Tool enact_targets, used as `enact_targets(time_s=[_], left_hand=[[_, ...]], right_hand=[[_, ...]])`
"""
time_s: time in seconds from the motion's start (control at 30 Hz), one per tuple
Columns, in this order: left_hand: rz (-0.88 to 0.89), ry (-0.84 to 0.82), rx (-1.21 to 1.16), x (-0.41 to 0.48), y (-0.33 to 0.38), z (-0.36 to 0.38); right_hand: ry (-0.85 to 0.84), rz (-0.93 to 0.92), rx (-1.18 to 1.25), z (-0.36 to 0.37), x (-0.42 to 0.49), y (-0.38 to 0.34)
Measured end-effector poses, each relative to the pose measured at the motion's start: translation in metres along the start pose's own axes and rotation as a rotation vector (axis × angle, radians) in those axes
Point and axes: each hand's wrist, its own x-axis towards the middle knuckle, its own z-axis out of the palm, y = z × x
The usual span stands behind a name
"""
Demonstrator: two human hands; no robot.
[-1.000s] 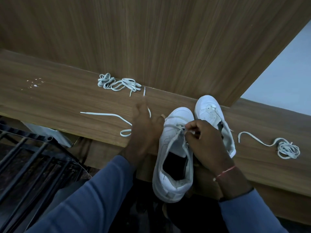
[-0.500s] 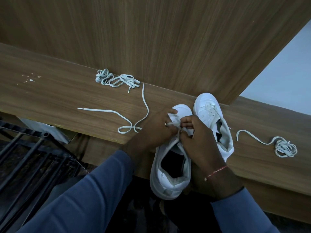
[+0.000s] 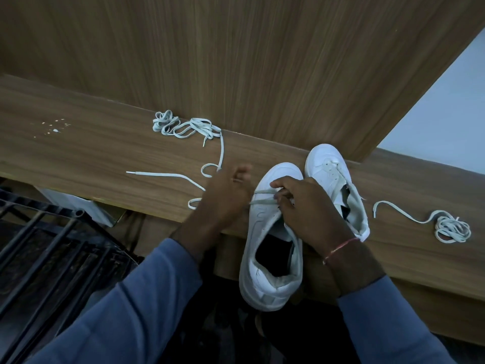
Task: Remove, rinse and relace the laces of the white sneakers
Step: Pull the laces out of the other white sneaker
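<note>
Centre frame: near sneaker [image 3: 270, 232] toe-up on wooden ledge [image 3: 78, 153], heel overhanging lower edge. Far sneaker [image 3: 330, 174] just beside it, right, touching at toes. Right hand [image 3: 307, 208] over near sneaker's eyelets, thumb and fingers pinching lace [image 3: 262, 193]. Two strands run left to left hand [image 3: 225, 198], fingers curled round lace; free end trails left across ledge. Bundled lace [image 3: 183, 126] upper left against back panel. Second bundle [image 3: 451, 228] far right.

You have two white sneakers: near sneaker [image 3: 265, 222], far sneaker [image 3: 324, 164]. Three laces: left bundle [image 3: 183, 126], right bundle [image 3: 450, 227], loose lace [image 3: 168, 175].
</note>
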Motion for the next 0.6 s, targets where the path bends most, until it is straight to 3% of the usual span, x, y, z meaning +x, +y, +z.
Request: enact_targets(time_s=[0.1,0.23,0.3,0.37,0.43,0.5,0.6], left_hand=[[0.148,-0.225,0.244,-0.011,-0.007,0.013],[0.204,-0.241,0.317,-0.009,-0.009,0.011],[0.21,-0.253,0.332,-0.009,-0.008,0.011],[0.214,-0.23,0.32,-0.01,-0.008,0.013],[0.152,-0.218,0.265,-0.011,-0.004,0.012],[0.111,-0.224,0.194,-0.012,0.002,0.01],[0.04,-0.292,0.092,-0.017,0.011,0.01]], right_hand=[[-0.042,-0.03,0.05,-0.006,0.0,0.0],[-0.061,0.054,0.283,-0.015,0.0,-0.007],[0.044,0.2,0.55,-0.028,0.0,-0.012],[0.165,0.333,1.007,-0.053,0.0,-0.011],[0.254,0.339,1.331,-0.08,-0.004,-0.004],[0.325,0.325,1.333,-0.093,-0.007,0.007],[0.249,0.36,0.894,-0.074,-0.006,0.014]])
